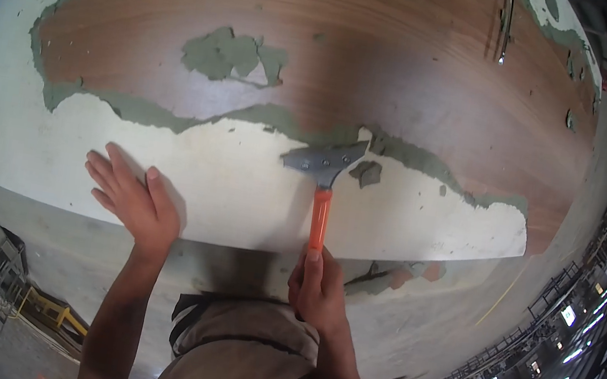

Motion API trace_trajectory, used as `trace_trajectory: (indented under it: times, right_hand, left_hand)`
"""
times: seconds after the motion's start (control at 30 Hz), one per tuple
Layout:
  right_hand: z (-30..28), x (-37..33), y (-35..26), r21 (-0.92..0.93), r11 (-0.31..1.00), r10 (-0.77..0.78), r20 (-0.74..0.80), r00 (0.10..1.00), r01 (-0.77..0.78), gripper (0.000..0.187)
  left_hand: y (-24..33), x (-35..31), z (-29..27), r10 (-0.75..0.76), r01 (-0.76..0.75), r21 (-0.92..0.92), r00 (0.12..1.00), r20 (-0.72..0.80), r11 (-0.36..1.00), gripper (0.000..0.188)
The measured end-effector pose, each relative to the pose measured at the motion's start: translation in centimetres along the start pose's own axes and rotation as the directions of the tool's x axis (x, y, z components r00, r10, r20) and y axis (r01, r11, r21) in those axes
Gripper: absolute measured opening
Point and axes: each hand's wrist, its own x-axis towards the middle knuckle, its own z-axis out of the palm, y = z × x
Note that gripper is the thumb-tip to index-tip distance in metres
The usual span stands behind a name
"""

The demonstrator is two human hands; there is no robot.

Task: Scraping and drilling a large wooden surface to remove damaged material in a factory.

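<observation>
My right hand point(319, 285) is wrapped round the orange handle of a scraper point(321, 215). Its wide grey blade lies at the near edge of a torn green-grey layer point(267, 116), between white surface and brown wood-grain surface. A loose grey-green flake point(368, 173) rests just right of the blade. My left hand point(133, 197) lies flat on the white part of the board point(226, 186), near its front edge, with fingers spread and nothing held.
An island of green-grey layer point(233, 55) sits on the brown area. A thin metal rod point(506, 32) lies at the far right of the board. Peeled scraps point(396, 276) are on the floor below the front edge. Yellow and grey metal frames point(53, 313) stand at lower left.
</observation>
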Motion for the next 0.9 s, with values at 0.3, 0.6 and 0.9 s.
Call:
trace_trajectory:
  times: [0.3, 0.6, 0.9]
  right_hand:
    - [-2.7, -0.1, 0.5, -0.129, 0.983, -0.132, -0.024, 0.991, 0.128, 0.048]
    - [-6.7, -0.7, -0.1, 0.033, 0.997, -0.081, 0.197, 0.977, 0.076, 0.038]
    - [-12.7, -1.8, 1.4, -0.402, 0.852, -0.314, 0.119, 0.942, 0.335, 0.031]
  left_hand:
    - [0.3, 0.1, 0.3, -0.001, 0.001, 0.016, 1.000, -0.024, 1.000, 0.070]
    - [-0.1, 0.1, 1.3, -0.006, 0.011, 0.110, 0.999, -0.044, 0.994, 0.072]
    - [-9.3, 4.5, -3.1, 0.395, -0.380, 0.112, 0.861, -0.320, 0.918, 0.047]
